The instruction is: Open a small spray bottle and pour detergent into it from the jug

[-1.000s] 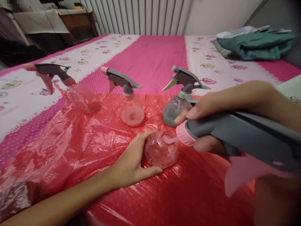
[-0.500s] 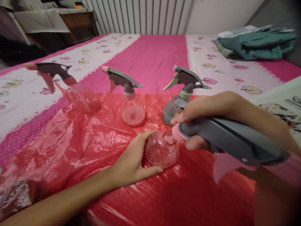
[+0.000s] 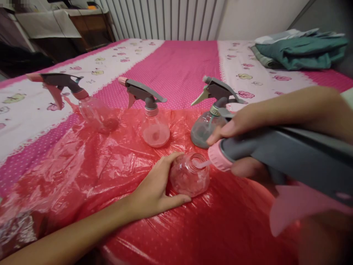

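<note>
My left hand (image 3: 158, 186) curls around the left side of a clear pink bottle (image 3: 189, 178) that stands uncapped on the red plastic sheet (image 3: 132, 228). In my right hand (image 3: 264, 121) is a grey spray head (image 3: 292, 158) with a pink collar and a pink trigger. My fingers close around its neck just behind the collar. Its thin dip tube points left, with the tip inside the bottle's mouth. The collar is apart from the bottle, up and to the right of the opening.
Behind the hands stand a pink spray bottle (image 3: 156, 132) and a grey-green spray bottle (image 3: 205, 129). Another pink spray bottle (image 3: 96, 114) leans at the left. A pile of folded green cloth (image 3: 303, 51) lies on the patterned bedspread (image 3: 190, 66) at the far right.
My right hand has drawn the spray head to the right, away from the bottle, and more of the dip tube shows. My left hand and the bottle have stayed in place.
</note>
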